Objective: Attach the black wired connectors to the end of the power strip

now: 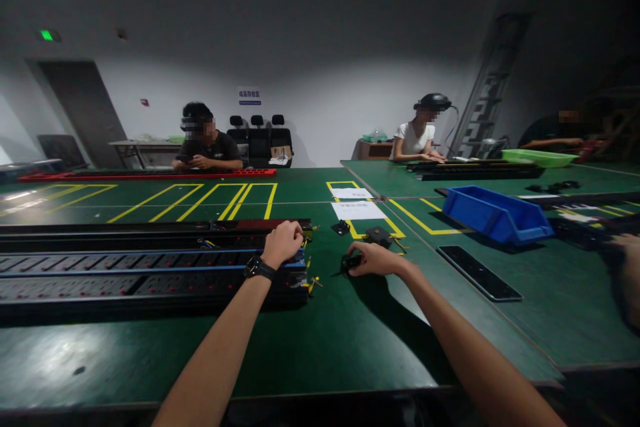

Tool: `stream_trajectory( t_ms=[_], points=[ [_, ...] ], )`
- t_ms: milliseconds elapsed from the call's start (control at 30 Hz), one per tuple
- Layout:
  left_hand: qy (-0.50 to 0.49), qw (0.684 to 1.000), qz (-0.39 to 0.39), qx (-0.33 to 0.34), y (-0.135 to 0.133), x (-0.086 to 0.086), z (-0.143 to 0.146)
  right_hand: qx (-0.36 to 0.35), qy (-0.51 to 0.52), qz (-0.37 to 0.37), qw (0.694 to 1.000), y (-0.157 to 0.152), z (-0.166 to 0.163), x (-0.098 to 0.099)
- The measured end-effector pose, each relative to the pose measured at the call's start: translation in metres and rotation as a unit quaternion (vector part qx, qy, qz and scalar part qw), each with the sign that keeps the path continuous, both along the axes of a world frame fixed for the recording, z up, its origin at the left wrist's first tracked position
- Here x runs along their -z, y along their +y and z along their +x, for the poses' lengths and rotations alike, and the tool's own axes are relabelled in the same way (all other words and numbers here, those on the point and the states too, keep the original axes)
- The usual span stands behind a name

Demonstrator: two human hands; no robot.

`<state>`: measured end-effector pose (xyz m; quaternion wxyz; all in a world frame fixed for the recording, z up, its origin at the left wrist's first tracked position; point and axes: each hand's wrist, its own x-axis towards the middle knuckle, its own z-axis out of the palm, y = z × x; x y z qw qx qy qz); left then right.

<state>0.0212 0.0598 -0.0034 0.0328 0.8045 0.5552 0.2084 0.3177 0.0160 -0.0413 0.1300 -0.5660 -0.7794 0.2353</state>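
Note:
Several long black power strips (pixel 190 283) lie side by side on the green table, with yellow wires (pixel 314 284) sticking out at their right ends. My left hand (pixel 283 244), a dark watch on its wrist, is closed over the right end of a strip, its fingers curled and partly hidden. Just right of the strip ends, my right hand (pixel 374 259) pinches a small black part (pixel 345 266) low over the table. Beyond it lie a black block (pixel 379 235) with yellow wires and another small black piece (pixel 341 227).
White paper sheets (pixel 359 211) lie on yellow-taped markings. To the right are a phone (pixel 479 272) and a blue bin (pixel 495 215). Two people (pixel 213 150) (pixel 416 137) sit across the table, another at far right. A co-worker's hand (pixel 627 243) shows at the right edge.

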Motion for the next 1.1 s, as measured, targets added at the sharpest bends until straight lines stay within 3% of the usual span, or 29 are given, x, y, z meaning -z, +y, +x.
stream_trajectory(
  t_ms=[133,333,500,733,867,1100],
  points=[
    [-0.002,1.000,0.004,0.001,-0.001,0.000,0.000,-0.026,-0.002,0.060,0.998,0.000,-0.009,0.001],
    [0.004,1.000,-0.002,-0.003,-0.001,-0.001,0.001,-0.058,0.035,0.073,0.995,0.001,-0.017,0.003],
    [0.003,1.000,-0.002,-0.002,-0.001,-0.001,0.001,-0.128,0.123,-0.012,0.984,-0.009,-0.027,-0.006],
    [0.010,1.000,-0.006,-0.008,-0.001,-0.002,0.001,-0.177,0.277,-0.148,0.933,-0.028,-0.054,-0.015],
    [0.014,1.000,-0.008,-0.008,-0.001,-0.002,0.001,-0.199,0.288,-0.167,0.922,-0.031,-0.061,-0.014],
    [0.014,1.000,-0.009,-0.008,-0.001,-0.001,0.001,-0.193,0.260,-0.139,0.936,-0.028,-0.062,-0.008]
  ],
)
